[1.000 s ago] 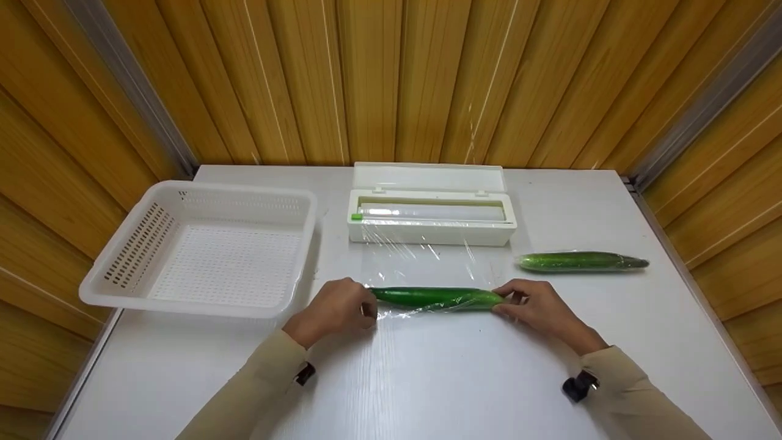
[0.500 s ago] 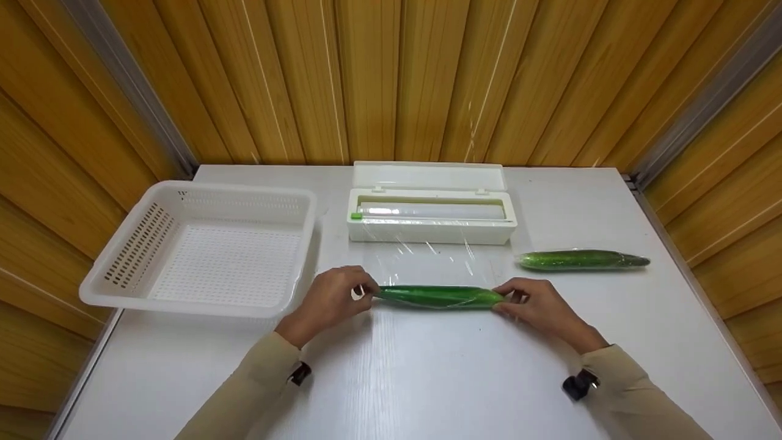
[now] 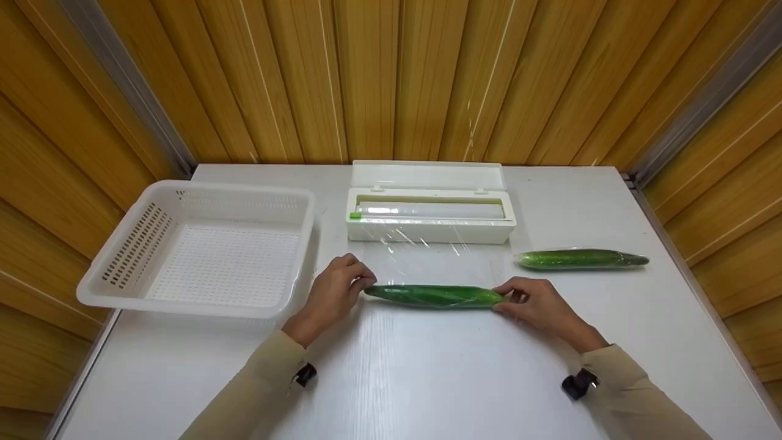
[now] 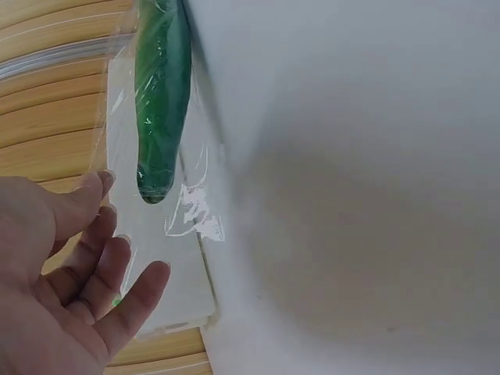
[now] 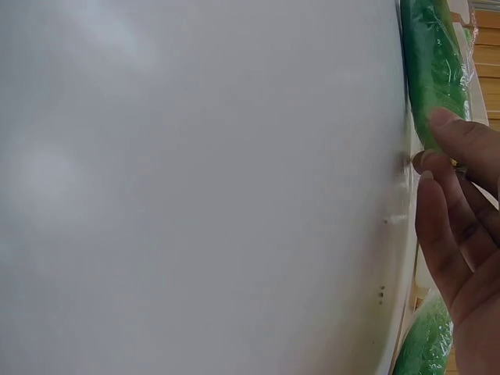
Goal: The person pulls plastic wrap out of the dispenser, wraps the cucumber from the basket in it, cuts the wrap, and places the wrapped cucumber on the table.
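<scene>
A green cucumber point(image 3: 435, 296) lies crosswise on the white table, with clear cling film point(image 3: 427, 263) over it. The film runs back to a roll in a white dispenser point(image 3: 431, 231). My right hand point(image 3: 540, 305) holds the cucumber's right end between thumb and fingers. Just off the left tip, my left hand point(image 3: 336, 293) pinches the film's edge between thumb and index finger. In the left wrist view the cucumber's tip point(image 4: 156, 183) is apart from the fingers, and the other fingers are loosely bent. The right wrist view has the thumb point(image 5: 461, 141) on the cucumber.
A white perforated basket point(image 3: 293, 305) stands at the left. Another cucumber point(image 3: 580, 260), wrapped in film, lies to the right behind my right hand. The dispenser's lid point(image 3: 426, 175) stands raised at the back, before a wood-panel wall point(image 3: 366, 79).
My left hand has moved from the cucumber's left end, first leftward, then slightly back, to the film edge. The left tip now shows. My right hand has kept its place.
</scene>
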`<state>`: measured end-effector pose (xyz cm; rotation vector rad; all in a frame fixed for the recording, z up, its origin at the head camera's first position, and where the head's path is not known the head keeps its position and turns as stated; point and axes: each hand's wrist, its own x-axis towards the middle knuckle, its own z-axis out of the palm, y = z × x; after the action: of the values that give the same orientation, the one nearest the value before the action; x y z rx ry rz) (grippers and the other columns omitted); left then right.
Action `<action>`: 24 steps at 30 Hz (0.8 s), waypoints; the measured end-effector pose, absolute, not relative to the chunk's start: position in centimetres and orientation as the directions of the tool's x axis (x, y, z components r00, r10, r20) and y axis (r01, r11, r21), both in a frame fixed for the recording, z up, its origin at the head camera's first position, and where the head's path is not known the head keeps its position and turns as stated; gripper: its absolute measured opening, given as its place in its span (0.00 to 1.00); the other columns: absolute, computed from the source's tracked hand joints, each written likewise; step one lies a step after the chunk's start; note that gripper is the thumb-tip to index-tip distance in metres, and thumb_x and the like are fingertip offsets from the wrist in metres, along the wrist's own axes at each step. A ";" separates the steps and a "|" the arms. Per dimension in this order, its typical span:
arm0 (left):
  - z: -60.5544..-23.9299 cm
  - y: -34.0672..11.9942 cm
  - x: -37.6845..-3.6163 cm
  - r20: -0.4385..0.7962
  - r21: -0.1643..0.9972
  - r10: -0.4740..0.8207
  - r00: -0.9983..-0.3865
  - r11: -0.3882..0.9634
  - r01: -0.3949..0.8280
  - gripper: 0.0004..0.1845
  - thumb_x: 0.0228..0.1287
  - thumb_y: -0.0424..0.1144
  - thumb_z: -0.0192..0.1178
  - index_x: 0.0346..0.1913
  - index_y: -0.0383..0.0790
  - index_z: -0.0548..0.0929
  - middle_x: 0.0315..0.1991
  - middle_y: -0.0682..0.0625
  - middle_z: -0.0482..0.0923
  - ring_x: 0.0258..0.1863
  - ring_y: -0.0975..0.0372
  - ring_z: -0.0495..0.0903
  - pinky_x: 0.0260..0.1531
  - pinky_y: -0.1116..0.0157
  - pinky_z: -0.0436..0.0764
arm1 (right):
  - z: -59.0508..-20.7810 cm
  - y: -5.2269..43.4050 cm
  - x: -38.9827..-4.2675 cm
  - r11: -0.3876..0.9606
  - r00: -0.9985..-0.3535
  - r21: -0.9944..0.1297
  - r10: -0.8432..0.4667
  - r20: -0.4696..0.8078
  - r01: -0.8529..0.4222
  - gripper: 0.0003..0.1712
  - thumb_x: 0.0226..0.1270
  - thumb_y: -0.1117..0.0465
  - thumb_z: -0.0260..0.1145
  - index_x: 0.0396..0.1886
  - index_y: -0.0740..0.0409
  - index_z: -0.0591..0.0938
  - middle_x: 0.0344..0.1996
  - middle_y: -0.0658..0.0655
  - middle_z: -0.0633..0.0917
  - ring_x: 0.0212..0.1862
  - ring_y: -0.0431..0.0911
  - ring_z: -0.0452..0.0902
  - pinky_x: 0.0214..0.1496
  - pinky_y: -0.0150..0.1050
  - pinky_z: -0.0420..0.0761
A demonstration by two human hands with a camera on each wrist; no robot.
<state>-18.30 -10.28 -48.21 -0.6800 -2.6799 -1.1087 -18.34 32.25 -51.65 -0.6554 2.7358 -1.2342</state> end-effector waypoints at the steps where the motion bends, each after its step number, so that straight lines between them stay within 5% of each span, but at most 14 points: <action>1: -48.3 -10.2 -18.4 0.299 0.645 0.343 -0.891 0.615 0.453 0.01 0.71 0.31 0.69 0.39 0.38 0.89 0.37 0.52 0.83 0.42 0.57 0.82 0.42 0.59 0.83 | -51.7 32.3 -18.3 0.588 -0.904 -0.724 -0.411 0.117 -0.360 0.13 0.63 0.61 0.82 0.47 0.53 0.91 0.32 0.46 0.88 0.30 0.40 0.80 0.27 0.33 0.81; 13: -50.0 -9.2 -18.8 0.265 0.804 0.160 -0.951 0.509 0.309 0.05 0.73 0.26 0.65 0.36 0.33 0.88 0.30 0.46 0.88 0.31 0.58 0.86 0.33 0.64 0.84 | -51.7 32.2 -18.3 0.593 -0.900 -0.709 -0.412 0.140 -0.381 0.13 0.63 0.61 0.82 0.46 0.53 0.91 0.33 0.45 0.88 0.32 0.39 0.81 0.30 0.33 0.82; 24: -50.5 -9.4 -19.8 -0.011 0.889 0.069 -0.998 0.457 0.022 0.03 0.70 0.25 0.67 0.38 0.31 0.90 0.30 0.48 0.86 0.27 0.65 0.79 0.27 0.70 0.77 | -51.6 32.3 -18.3 0.614 -0.905 -0.694 -0.405 0.130 -0.375 0.12 0.64 0.59 0.81 0.46 0.52 0.91 0.34 0.45 0.88 0.33 0.39 0.81 0.33 0.34 0.81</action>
<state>-19.77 -9.36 -50.49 -0.0844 -2.7200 -1.6582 -18.34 32.34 -51.62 -0.6734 2.7868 -1.1846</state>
